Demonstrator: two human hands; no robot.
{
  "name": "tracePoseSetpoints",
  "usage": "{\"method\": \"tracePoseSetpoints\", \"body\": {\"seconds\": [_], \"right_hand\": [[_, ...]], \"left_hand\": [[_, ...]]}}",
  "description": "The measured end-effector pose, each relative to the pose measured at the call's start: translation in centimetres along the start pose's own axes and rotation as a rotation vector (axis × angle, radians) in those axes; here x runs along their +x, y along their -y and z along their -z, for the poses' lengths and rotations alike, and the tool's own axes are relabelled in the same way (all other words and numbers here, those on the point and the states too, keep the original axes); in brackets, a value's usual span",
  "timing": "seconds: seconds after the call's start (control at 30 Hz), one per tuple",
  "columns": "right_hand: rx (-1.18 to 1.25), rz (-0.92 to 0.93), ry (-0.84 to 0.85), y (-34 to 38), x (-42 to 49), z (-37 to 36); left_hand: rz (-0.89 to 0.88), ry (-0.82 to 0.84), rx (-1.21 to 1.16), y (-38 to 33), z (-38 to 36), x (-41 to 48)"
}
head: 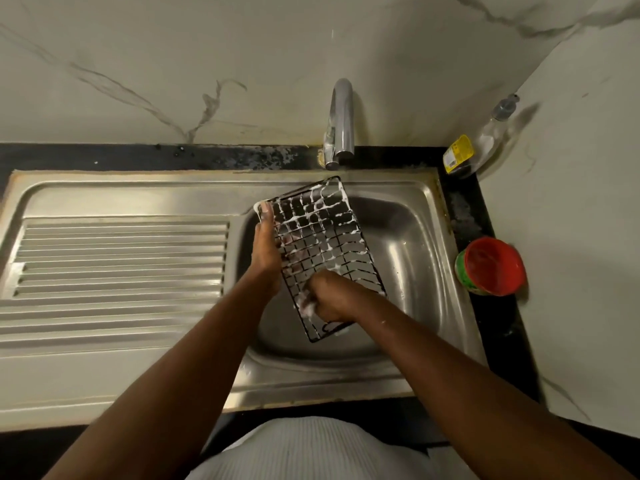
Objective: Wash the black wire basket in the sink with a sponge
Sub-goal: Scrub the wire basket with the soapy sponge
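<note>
Count, task things: we see one basket (322, 251), one sponge (308, 306), one sink (426, 237).
Count, hands: two, left hand (265, 251) and right hand (329, 297), both bare, both on the basket.
Count, other: one tap (341, 123), one bottle (491, 133), one tub (493, 266) with a red lid, one drainboard (121, 258).
Basket location: held over the sink bowl, right of the drainboard, far end just below the tap spout. We cannot tell if the near end touches the bowl floor.
Basket long axis: runs far to near, slanting slightly right as it comes toward us. Far short edge points at the tap, near short edge at the person.
Basket tilt: far end raised, near end low in the bowl; mesh face turned up toward the camera.
Basket surface: black wire grid, white foam on most wires, thickest at the far end.
Left hand: grasps the left long edge, thumb lying along the rim up to the far-left corner, fingers wrapped behind the mesh and showing through the grid.
Right hand: fingers clenched round the sponge, pressing it on the mesh near the near-left part.
Sponge: mostly hidden under the fingers; we only see a foamy lump.
Bottle: clear, yellow label, in the far right corner of the counter.
Tub: on the counter just right of the sink.
</note>
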State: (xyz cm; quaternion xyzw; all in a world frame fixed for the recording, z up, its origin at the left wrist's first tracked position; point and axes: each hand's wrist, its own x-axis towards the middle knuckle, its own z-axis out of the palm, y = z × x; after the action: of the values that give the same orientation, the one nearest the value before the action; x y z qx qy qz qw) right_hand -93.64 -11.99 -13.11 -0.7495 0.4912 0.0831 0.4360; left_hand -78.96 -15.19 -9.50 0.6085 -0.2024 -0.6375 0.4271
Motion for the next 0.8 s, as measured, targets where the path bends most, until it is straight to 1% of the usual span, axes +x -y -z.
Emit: {"method": "tracePoseSetpoints", "body": {"seconds": [0.03, 0.07, 0.13, 0.2, 0.27, 0.3, 0.37, 0.4, 0.43, 0.47, 0.53, 0.6, 0.67, 0.73, 0.8], "right_hand": [[-0.077, 0.013, 0.108, 0.2, 0.3, 0.3], [-0.121, 0.01, 0.152, 0.3, 0.5, 0.4], [-0.095, -0.022, 0.095, 0.2, 0.8, 1.1], [-0.037, -0.003, -0.069, 0.7, 0.9, 2.2], [0.003, 0.027, -0.282, 1.5, 1.3, 3.8], [-0.025, 0.038, -0.405, 1.9, 1.6, 4.9], [-0.155, 0.048, -0.647, 2.3, 2.5, 6.7], [-0.216, 0.046, -0.727, 2.2, 2.9, 7.3], [-0.259, 0.042, -0.755, 2.1, 3.1, 7.7], [-0.293, 0.045, -0.738, 1.9, 3.1, 7.7], [-0.327, 0.045, -0.633, 1.4, 2.7, 6.4], [-0.268, 0.028, -0.516, 0.8, 1.6, 4.5], [-0.145, 0.021, -0.327, -0.3, 0.8, 2.5], [-0.158, 0.01, -0.141, -1.1, 0.5, 1.2], [-0.167, -0.017, -0.068, -1.1, 0.6, 1.5]], "left_hand": [[-0.006, 0.002, -0.003, 0.0, 0.1, 0.1], [-0.024, 0.002, 0.009, -0.1, 0.1, 0.3], [-0.058, -0.003, 0.025, -0.8, -0.3, 0.2], [-0.085, -0.002, 0.029, -1.3, -0.4, 0.6], [-0.07, 0.007, 0.047, -1.2, -0.4, 0.9], [-0.057, 0.015, 0.061, -1.0, -0.2, 1.0], [-0.029, 0.063, 0.093, 0.0, 0.0, 0.9], [-0.016, 0.085, 0.112, 0.7, 0.2, 0.8], [-0.019, 0.085, 0.109, 1.1, 0.2, 0.6], [-0.021, 0.066, 0.094, 1.3, 0.2, 0.6], [-0.018, 0.03, 0.072, 1.0, 0.6, 1.2], [-0.038, 0.013, 0.058, 0.6, 0.9, 2.3], [-0.062, -0.021, 0.047, -0.3, 0.7, 2.2], [-0.074, -0.054, 0.027, -1.6, 0.4, 1.7], [-0.079, -0.052, 0.043, -1.9, 0.2, 1.6]]}}
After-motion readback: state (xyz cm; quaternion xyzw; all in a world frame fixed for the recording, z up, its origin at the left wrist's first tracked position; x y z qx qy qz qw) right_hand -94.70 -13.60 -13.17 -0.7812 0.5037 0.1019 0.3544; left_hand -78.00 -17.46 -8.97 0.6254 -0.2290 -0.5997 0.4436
